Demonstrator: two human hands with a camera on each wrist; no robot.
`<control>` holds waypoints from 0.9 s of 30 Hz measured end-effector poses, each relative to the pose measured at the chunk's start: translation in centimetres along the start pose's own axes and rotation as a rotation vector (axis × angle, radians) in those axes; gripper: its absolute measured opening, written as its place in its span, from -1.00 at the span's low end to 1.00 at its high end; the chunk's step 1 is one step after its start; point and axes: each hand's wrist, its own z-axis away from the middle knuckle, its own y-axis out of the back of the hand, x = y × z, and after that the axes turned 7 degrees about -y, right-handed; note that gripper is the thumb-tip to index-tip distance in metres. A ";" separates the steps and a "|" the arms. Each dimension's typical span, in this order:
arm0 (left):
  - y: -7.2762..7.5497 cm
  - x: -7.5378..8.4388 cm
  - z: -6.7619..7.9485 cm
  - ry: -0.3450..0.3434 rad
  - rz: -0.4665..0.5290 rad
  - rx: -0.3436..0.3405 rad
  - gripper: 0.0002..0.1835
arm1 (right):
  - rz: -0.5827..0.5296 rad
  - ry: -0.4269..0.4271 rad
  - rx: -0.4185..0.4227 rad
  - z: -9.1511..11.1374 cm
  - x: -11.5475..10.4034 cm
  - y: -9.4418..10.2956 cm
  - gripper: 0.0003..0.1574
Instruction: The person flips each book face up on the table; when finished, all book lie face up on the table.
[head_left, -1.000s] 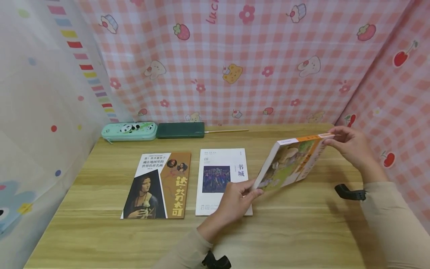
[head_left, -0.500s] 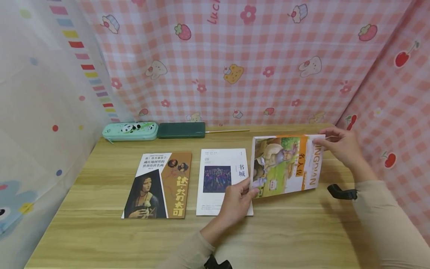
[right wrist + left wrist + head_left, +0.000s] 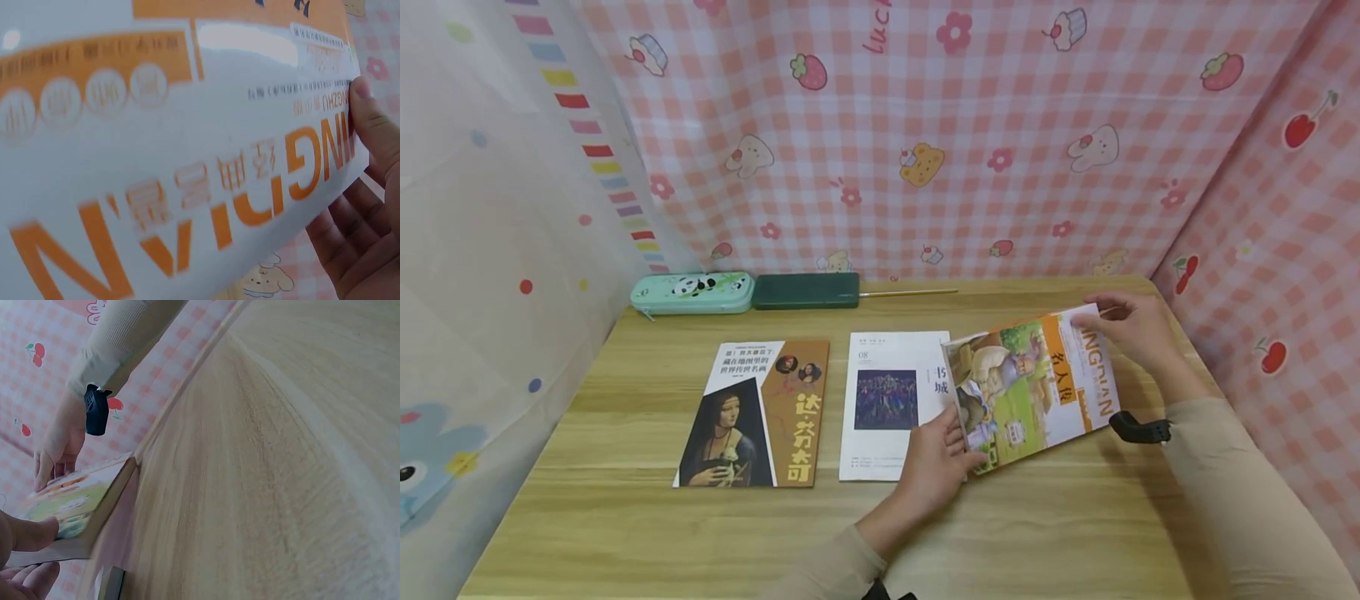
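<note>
Both hands hold a paperback book (image 3: 1037, 383) with a colourful green, orange and white cover, turned sideways and tilted over the right of the table. My left hand (image 3: 931, 467) pinches its left edge, thumb on the cover and fingers behind. At the opposite upper corner my right hand (image 3: 1131, 329) grips it, with the thumb on the white strip of the cover (image 3: 187, 144). Under and left of the held book lies a white book (image 3: 880, 450) with a dark picture, partly covered in the head view. Farther left lies a brown and white book (image 3: 790, 367) with a portrait.
Along the back of the wooden table (image 3: 700, 533) lie a mint pencil case (image 3: 715, 293) with pandas, a dark green case (image 3: 807, 291) and a thin stick (image 3: 910, 292). A pink checked cloth (image 3: 880, 150) hangs behind and at the right.
The held book has turned its cover up toward the head view and come lower and to the left. The right hand has moved left and slightly down with it; the other books stay put.
</note>
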 end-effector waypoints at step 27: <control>1.4 -0.5 -0.4 -0.012 -0.268 0.158 -0.16 | 0.015 0.011 -0.354 -1.1 2.1 -5.4 -0.21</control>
